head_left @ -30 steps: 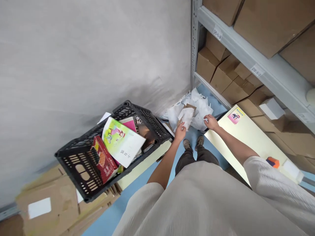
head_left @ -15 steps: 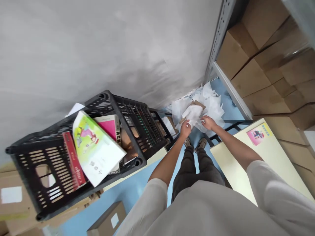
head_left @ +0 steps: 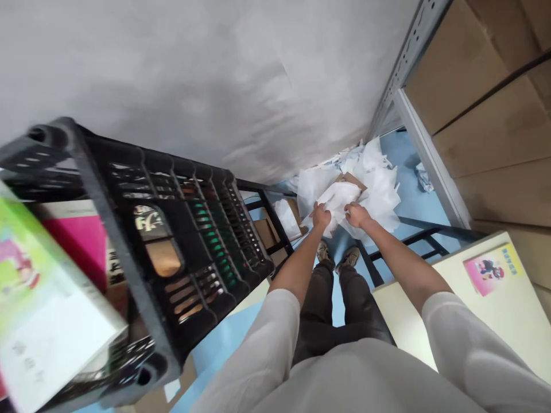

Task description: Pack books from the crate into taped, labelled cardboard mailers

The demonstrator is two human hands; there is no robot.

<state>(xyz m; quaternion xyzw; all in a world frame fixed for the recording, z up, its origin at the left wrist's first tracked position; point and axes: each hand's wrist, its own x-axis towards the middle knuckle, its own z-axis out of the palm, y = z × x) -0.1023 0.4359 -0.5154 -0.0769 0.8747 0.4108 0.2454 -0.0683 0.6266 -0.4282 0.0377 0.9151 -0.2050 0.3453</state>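
Both arms reach forward and down over a pile of thin, crumpled white sheets (head_left: 379, 189) on the floor by the wall. My left hand (head_left: 321, 217) is closed, pinching the near left edge of a white sheet (head_left: 336, 198). Its near right edge is between the bent fingers of my right hand (head_left: 356, 215). Whether the sheet is paper or plastic, I cannot tell. Behind it, a piece of brown cardboard (head_left: 353, 181) pokes out of the pile.
A black plastic crate (head_left: 172, 172) with books stands to the left. On the right, a cream tabletop (head_left: 413, 315) carries a pink and yellow booklet (head_left: 493, 268). Cardboard boxes (head_left: 495, 137) fill the metal rack (head_left: 430, 160) behind it. Black table frames (head_left: 370, 267) flank my feet.
My view has shifted forward, so the crate looks larger and farther left. Both hands remain at the white sheet, which now lies more spread out between them.
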